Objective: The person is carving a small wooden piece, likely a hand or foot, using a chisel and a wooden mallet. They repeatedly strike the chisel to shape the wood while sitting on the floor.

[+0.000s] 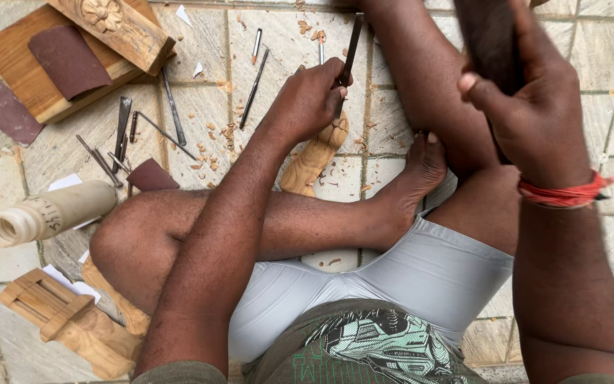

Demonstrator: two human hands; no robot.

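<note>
Head view: the left hand [312, 96] is clamped around a dark metal chisel [350, 48], its tip on a pale carved wooden figure [315, 158] lying on the tiled floor [58, 153] at twelve o'clock from the crossed legs. At two o'clock, the right hand [534, 107] grips a dark wooden mallet [490, 43], raised.

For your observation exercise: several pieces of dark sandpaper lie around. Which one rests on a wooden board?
The sandpaper sheet at top left; it lies on the wooden board, the others on floor tiles.
</note>
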